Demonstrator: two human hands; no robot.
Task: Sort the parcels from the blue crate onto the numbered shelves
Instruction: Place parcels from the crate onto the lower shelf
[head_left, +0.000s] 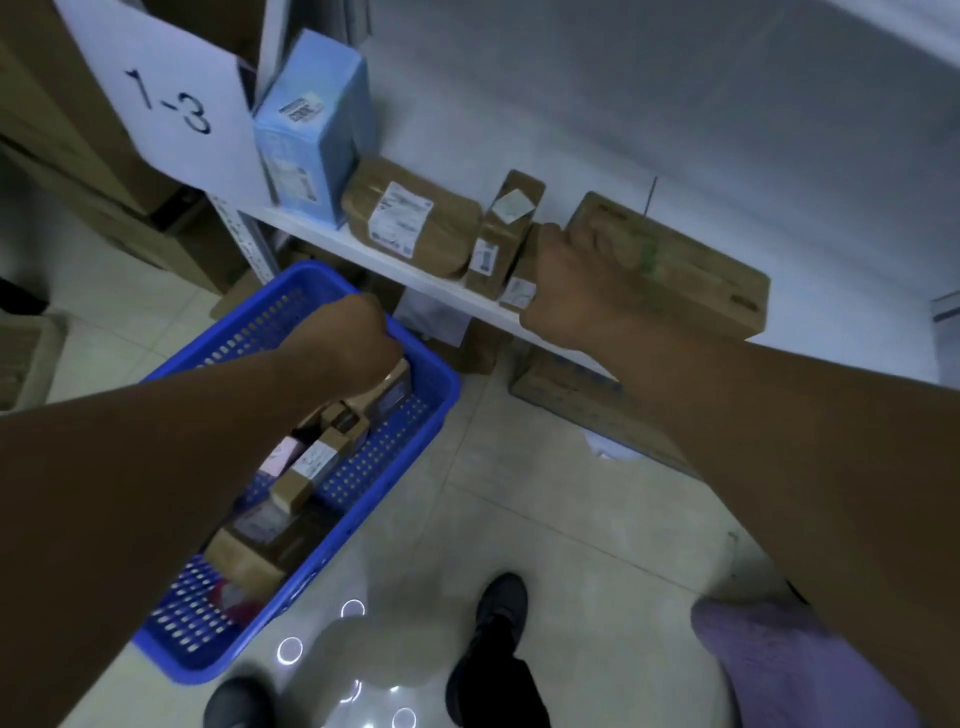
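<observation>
Under the right hand's (569, 275) curled fingers the small parcel (518, 291) sits on the shelf (332, 241) beside a flat box (691, 270), so release it squarely while the left hand's (348, 338) hooked fingers hold the crate (439, 400) level.

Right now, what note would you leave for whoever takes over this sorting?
Left hand grips the crate at its far rim.
Right hand is curled at the shelf, between a small parcel and a big box; whether it holds either is unclear.
Done: several items already sit on that shelf, beside the 1-3 sign.
Left: a pile of parcels in the crate, not yet shelved.
</observation>
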